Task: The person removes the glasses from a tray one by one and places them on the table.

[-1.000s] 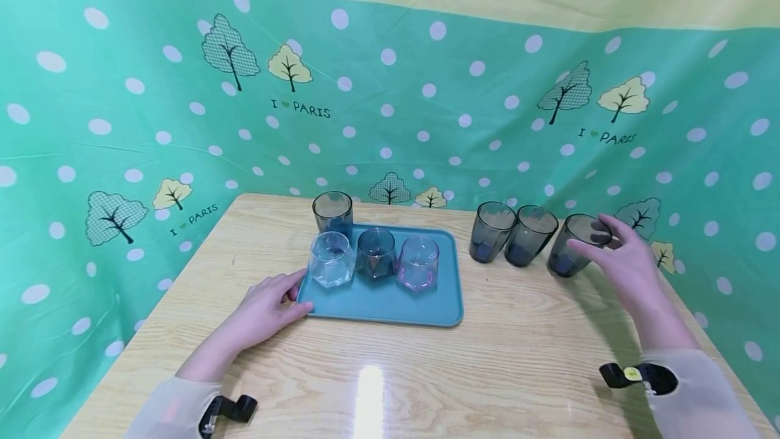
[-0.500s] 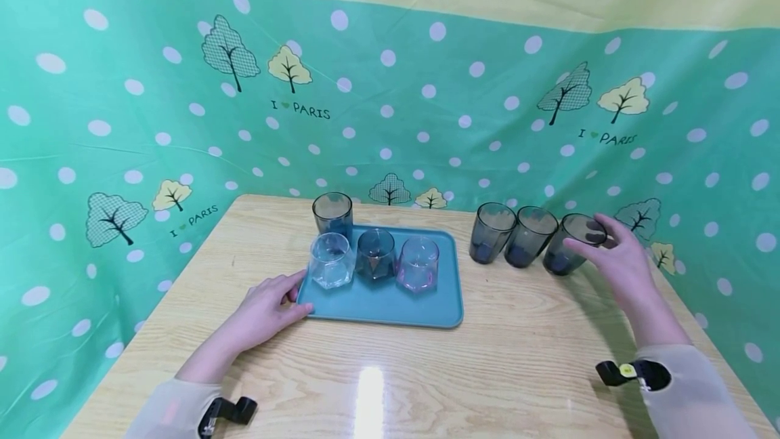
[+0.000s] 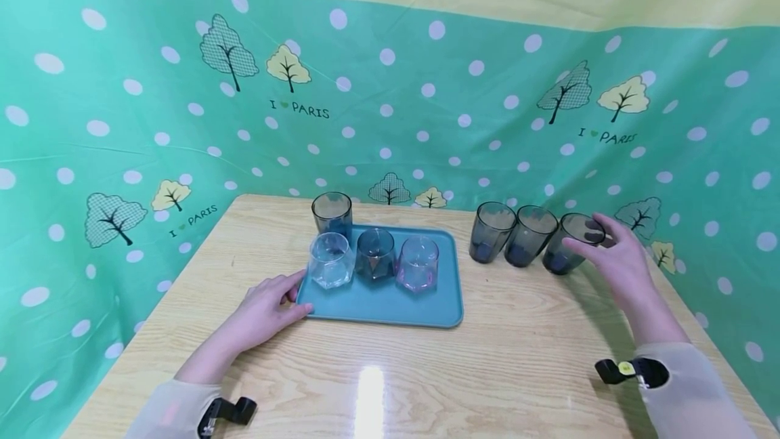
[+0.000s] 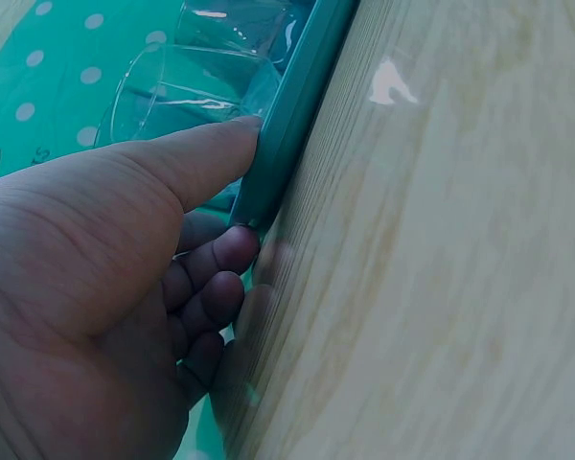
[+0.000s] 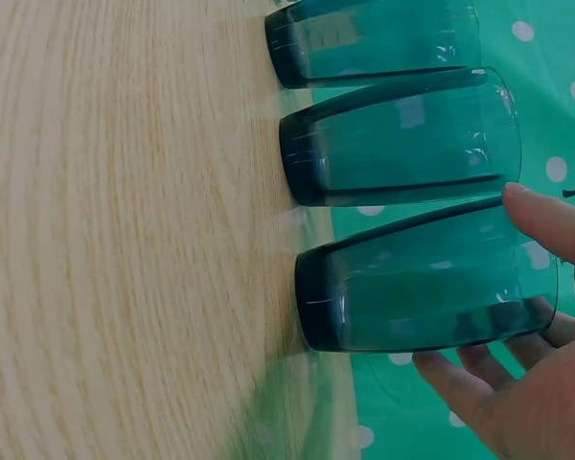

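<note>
My right hand (image 3: 620,259) holds the rightmost smoky grey tumbler (image 3: 563,253) near its rim. In the right wrist view the thumb lies on one side of this tumbler (image 5: 412,283) and the fingers curl round the other; its base is at the tabletop. Two matching tumblers, one in the middle (image 3: 529,239) and one on the left (image 3: 489,236), stand beside it in a row. My left hand (image 3: 271,307) grips the left end of a blue tray (image 3: 384,310), thumb on the rim. On the tray stand a clear glass (image 3: 331,266), a dark glass (image 3: 376,259) and a pinkish glass (image 3: 418,269).
Another smoky tumbler (image 3: 332,212) stands at the tray's back left corner, partly hidden by the clear glass. The wooden table (image 3: 487,371) reaches back to a green dotted cloth (image 3: 420,107) hanging behind it.
My right hand has shifted the rightmost tumbler slightly left, closer to the middle one, then stayed nearly still. My left hand and the tray have not moved.
</note>
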